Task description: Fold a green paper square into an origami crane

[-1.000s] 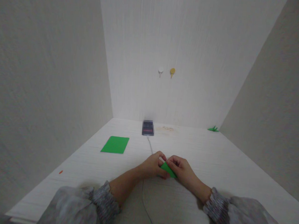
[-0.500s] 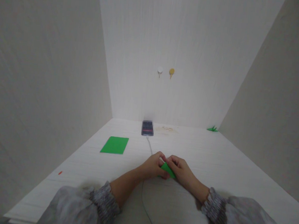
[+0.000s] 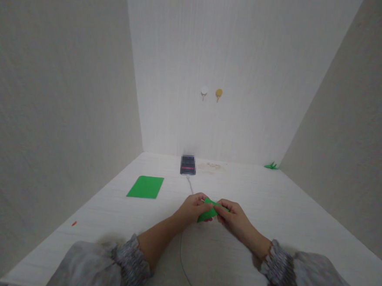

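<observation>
Between my two hands, above the middle of the white table, is a small piece of folded green paper [image 3: 207,213]. My left hand [image 3: 194,208] pinches it from the left, thumb on top and fingers partly behind it. From the right, my right hand [image 3: 233,213] grips its other side between thumb and forefinger. Parts of the paper are covered by my fingers, so its full folded shape is hidden. A flat stack or sheet of green square paper [image 3: 145,187] lies to the left, apart from my hands.
A phone-like device [image 3: 188,165], blurred out, leans near the back wall, with a white cable [image 3: 184,264] running from it under my left arm. A folded green paper shape [image 3: 271,165] sits in the far right corner. A small orange bit [image 3: 74,223] lies left. Two hooks [image 3: 218,93] are on the wall.
The folded green paper has been turned in my hands, and more of its surface now shows toward the left. Both hands stay in nearly the same place; the left thumb now lies over it.
</observation>
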Action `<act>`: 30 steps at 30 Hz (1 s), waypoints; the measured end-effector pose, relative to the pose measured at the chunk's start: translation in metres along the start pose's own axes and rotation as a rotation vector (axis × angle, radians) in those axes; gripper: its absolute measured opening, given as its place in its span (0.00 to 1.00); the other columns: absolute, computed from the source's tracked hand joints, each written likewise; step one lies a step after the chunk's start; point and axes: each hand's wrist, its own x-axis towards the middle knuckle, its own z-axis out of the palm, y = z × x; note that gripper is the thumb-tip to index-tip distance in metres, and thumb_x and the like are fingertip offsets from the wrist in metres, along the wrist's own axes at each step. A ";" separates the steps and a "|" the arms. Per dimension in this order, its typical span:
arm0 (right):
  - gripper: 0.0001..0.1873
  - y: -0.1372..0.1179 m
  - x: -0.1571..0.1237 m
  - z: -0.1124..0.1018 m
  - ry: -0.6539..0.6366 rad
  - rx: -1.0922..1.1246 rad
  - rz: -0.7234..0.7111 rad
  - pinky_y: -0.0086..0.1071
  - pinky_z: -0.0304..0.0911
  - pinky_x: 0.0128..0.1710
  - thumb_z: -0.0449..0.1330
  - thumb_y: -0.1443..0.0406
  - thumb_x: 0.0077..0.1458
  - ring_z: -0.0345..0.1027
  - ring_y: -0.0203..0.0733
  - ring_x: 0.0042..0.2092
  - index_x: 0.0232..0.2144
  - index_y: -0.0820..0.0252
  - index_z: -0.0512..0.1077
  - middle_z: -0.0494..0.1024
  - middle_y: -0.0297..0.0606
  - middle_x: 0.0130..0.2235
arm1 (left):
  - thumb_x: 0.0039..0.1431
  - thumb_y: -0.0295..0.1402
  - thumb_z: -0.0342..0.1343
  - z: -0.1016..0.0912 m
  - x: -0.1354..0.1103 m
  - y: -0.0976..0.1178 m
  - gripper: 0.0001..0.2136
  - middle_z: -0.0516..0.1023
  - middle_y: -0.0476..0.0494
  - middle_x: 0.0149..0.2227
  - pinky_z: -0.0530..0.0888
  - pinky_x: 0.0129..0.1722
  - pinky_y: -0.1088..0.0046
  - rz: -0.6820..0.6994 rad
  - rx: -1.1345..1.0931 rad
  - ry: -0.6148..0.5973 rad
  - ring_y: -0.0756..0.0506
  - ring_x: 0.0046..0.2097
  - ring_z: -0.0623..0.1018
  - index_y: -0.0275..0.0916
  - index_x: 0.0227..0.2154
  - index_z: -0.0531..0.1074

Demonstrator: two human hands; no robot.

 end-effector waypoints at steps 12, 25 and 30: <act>0.16 -0.013 -0.003 -0.001 0.044 0.115 -0.019 0.26 0.48 0.20 0.53 0.60 0.48 0.53 0.31 0.19 0.13 0.61 0.65 0.63 0.31 0.15 | 0.42 0.40 0.56 -0.007 0.002 0.000 0.12 0.64 0.53 0.16 0.60 0.20 0.78 0.035 0.007 0.154 0.55 0.19 0.64 0.34 0.21 0.65; 0.12 -0.012 0.000 0.000 0.122 0.188 -0.081 0.27 0.53 0.22 0.56 0.58 0.47 0.57 0.32 0.21 0.21 0.62 0.68 0.67 0.32 0.20 | 0.40 0.42 0.59 -0.009 0.003 0.003 0.15 0.70 0.49 0.22 0.67 0.27 0.75 0.113 -0.253 0.245 0.52 0.24 0.70 0.34 0.23 0.67; 0.09 -0.014 -0.001 0.010 0.084 0.103 -0.127 0.27 0.55 0.24 0.58 0.60 0.45 0.59 0.33 0.24 0.26 0.62 0.68 0.67 0.31 0.21 | 0.42 0.41 0.58 0.011 0.004 0.004 0.15 0.70 0.47 0.24 0.68 0.31 0.73 0.140 -0.288 0.132 0.51 0.27 0.70 0.32 0.24 0.67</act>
